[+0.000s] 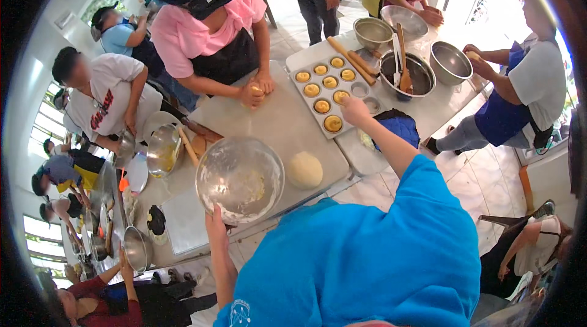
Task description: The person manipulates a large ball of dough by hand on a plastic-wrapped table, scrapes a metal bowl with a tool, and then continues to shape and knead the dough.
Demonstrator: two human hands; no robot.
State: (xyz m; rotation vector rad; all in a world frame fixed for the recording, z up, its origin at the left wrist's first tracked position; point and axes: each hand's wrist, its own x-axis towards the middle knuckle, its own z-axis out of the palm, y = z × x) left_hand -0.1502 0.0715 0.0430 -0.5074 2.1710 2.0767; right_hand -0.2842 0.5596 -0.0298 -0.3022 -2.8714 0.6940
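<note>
My left hand (217, 224) grips the near rim of a steel mixing bowl (229, 184), which has flour and dough residue inside. Right of that bowl, a smooth round ball of dough (306, 170) rests on the table. My right hand (357, 111) reaches across to a muffin tin (326, 120), its fingertips at a coiled dough piece (340, 96) in one cup. Whether the fingers pinch the dough or only touch it cannot be made out. Most cups hold yellow coiled dough; two on the right side, including an unfilled cup (359, 90), hold none.
Across the table (257, 120), a co-worker's hands (257, 90) press dough. Wooden rolling pins (351, 61) lie behind the tin. A dark pot (407, 72) holds a wooden spoon (405, 80). A blue cloth (399, 127) sits by my right forearm. More bowls (163, 150) stand at left.
</note>
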